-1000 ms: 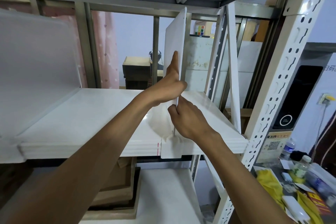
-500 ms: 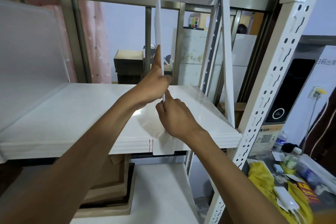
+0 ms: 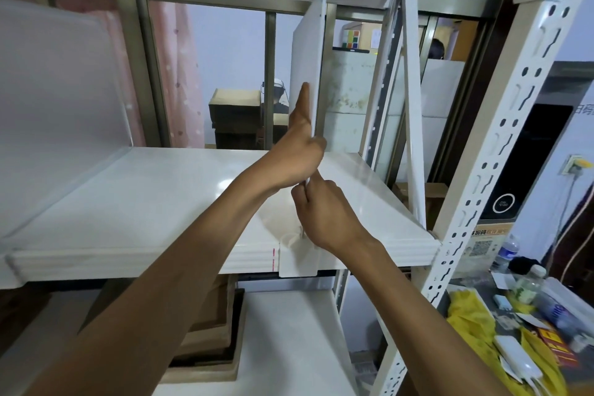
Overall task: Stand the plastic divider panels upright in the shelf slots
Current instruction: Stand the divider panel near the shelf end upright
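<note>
At frame centre: stood upright on shelf [image 3: 144,199], divider panel [image 3: 307,67]; gripped by left hand [image 3: 297,154] and right hand [image 3: 324,212].

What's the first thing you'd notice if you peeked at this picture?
Two bare arms reach up the middle, the left hand and the right hand pinching a thin white divider panel that stands upright on the glossy white shelf. A second panel leans near the perforated shelf post on the right. Low in the right corner, a yellow cloth brightens a cluttered table.
</note>
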